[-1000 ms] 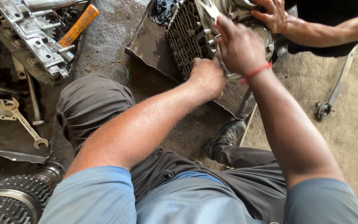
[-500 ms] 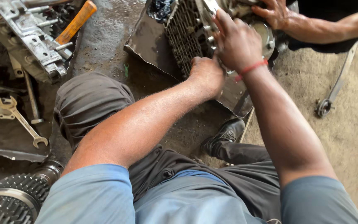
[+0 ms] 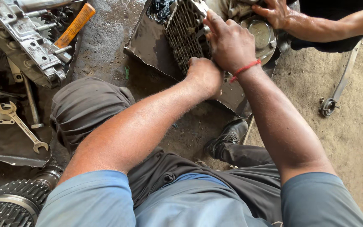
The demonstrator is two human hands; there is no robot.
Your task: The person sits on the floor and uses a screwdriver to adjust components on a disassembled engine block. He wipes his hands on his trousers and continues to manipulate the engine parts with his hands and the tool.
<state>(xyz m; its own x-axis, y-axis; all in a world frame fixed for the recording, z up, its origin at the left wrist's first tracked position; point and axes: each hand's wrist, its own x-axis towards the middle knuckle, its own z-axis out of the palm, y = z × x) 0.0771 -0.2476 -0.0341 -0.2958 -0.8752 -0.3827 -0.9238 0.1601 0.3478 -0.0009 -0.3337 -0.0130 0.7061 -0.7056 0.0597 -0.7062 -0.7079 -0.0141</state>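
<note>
The grimy metal valve body point(image 3: 185, 35), a ribbed block cut with rows of narrow channels, sits tilted in an oily sheet-metal tray point(image 3: 148, 42) on the dirt floor, straight ahead of the person's knees. Dark oil pools in the tray just left of the valve body.

The left hand point(image 3: 205, 75) is balled into a fist at the valve body's near edge; whether it grips anything inside the fist I cannot tell. The right hand point(image 3: 228, 40), a red thread at its wrist, lies curled over the valve body's right side, fingers bent onto the metal, and what they pinch is hidden beneath them.

Just right of the valve body a round metal housing point(image 3: 261, 35) is half covered by a co-worker's hand point(image 3: 274, 12), whose arm runs off the frame. The valve body's top is cut off by the upper edge.

Far left of the valve body lie a grey casting point(image 3: 22, 38), an orange-handled tool point(image 3: 74, 25), a spanner point(image 3: 22, 128) and a toothed gear point(image 3: 9, 206). No labels or packages are readable.
</note>
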